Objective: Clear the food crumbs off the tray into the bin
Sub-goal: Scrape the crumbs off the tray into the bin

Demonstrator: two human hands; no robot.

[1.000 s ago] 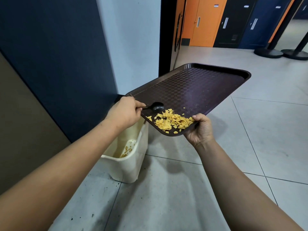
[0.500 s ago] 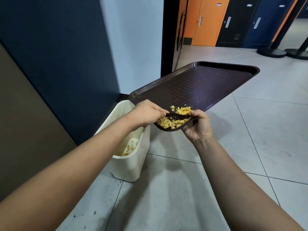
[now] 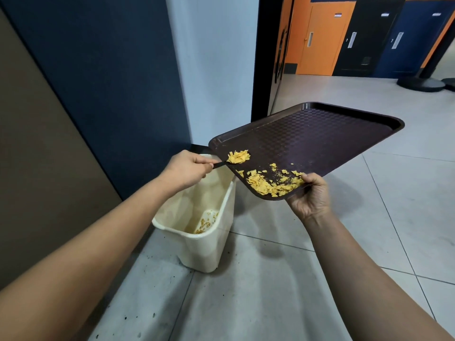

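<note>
Since the earlier frame we have lifted a heaped black plastic spoon (image 3: 237, 159) leftward off the dark brown textured plastic tray (image 3: 320, 139), our left hand (image 3: 187, 168) pinching its handle. Our right hand (image 3: 310, 195) grips the tray's near edge. Remaining yellow crumbs (image 3: 270, 184) lie there; the cream plastic bin (image 3: 211, 244) sits directly below the spoon.

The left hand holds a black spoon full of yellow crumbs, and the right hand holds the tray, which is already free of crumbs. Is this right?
Not quite. The head view shows the tray still carries crumbs near the right hand. The left hand does hold the loaded spoon.
</note>
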